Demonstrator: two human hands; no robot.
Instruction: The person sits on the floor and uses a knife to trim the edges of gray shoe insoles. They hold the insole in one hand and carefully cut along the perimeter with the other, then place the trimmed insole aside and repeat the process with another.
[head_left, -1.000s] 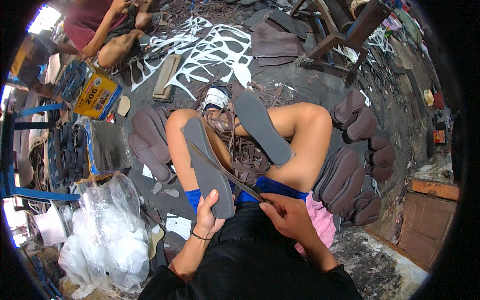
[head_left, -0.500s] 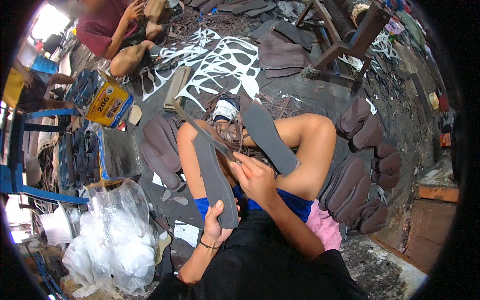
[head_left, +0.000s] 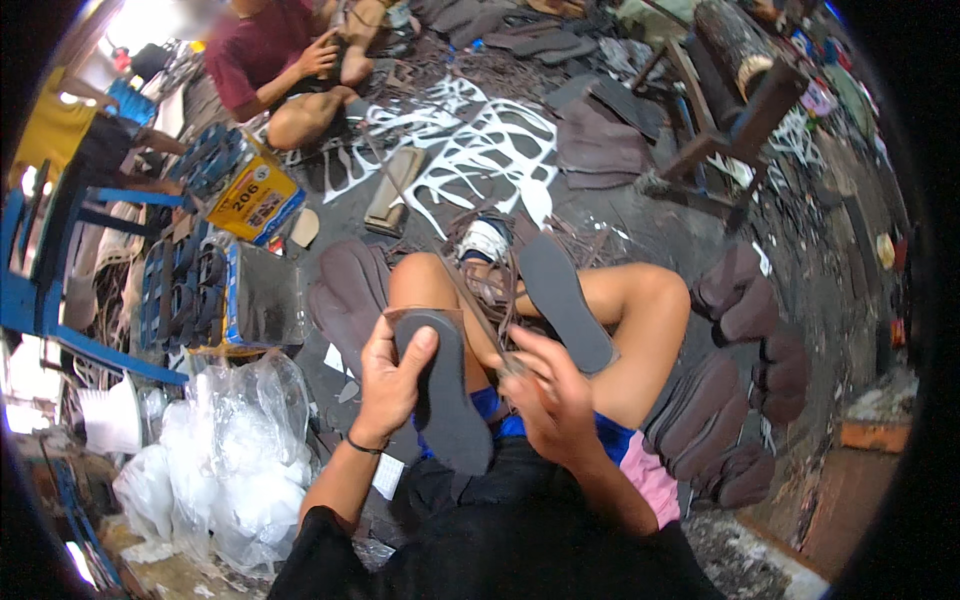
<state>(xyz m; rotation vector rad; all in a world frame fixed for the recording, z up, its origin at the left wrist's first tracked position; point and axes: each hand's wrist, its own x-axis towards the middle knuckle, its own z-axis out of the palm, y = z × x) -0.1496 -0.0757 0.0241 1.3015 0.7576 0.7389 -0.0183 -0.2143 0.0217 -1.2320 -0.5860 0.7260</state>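
My left hand [head_left: 388, 385] grips a dark grey shoe sole [head_left: 452, 420] by its far end, the thumb pressed flat on top. Brown material shows past the sole's edge at that end. Just right of it is my right hand [head_left: 548, 395], blurred, its fingers curled around something small. A long thin brownish strip [head_left: 470, 300] runs from its fingertips up past my left knee; whether it is an offcut or a tool I cannot tell. Another grey sole [head_left: 565, 300] lies against my bent right leg, apart from both hands.
Brown sole pieces lie in stacks at right [head_left: 700, 410] and by my left knee [head_left: 345, 290]. White cut-out sheet scraps [head_left: 490, 150] spread ahead. Clear plastic bags [head_left: 240, 450] sit at left, near a yellow box [head_left: 255, 195] and blue frame [head_left: 120, 350]. A person [head_left: 265, 65] sits far left.
The held sole has been turned and drawn nearer, and my left hand has moved from its near end to its far end. My right hand has shifted right and nearer, away from the sole.
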